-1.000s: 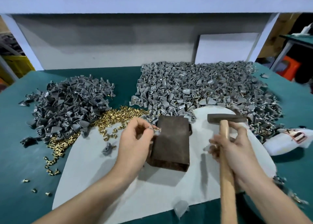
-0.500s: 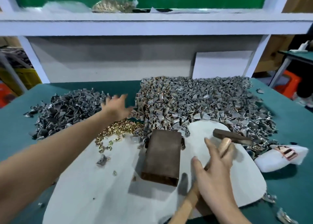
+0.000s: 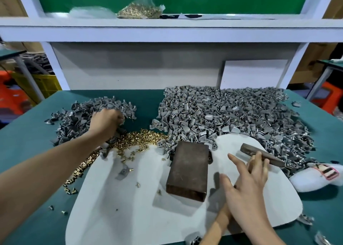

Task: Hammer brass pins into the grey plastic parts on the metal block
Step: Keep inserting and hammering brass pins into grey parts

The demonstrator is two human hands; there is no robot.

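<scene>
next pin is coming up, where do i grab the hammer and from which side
Grip the hammer by its wooden handle, from above at the near end: it lies on the white mat, head away, handle pointing at you under the right hand.

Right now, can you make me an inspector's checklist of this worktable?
Surface: green table with a white pad in front.
Job's things: metal block on the pad, top bare; brass pins heaped to its left; grey parts in a left pile and a bigger right pile; hammer head lying at the pad's right edge.
Clutter: stray pins on the table's left; loose grey part on the pad; white cloth at right.
Hands: left hand in the left pile, fingers curled, grip hidden; right hand resting on the hammer handle, fingers straight.
Cables: nothing seen.
Surroundings: white shelf holding a bag of pins; orange stool at right.
</scene>
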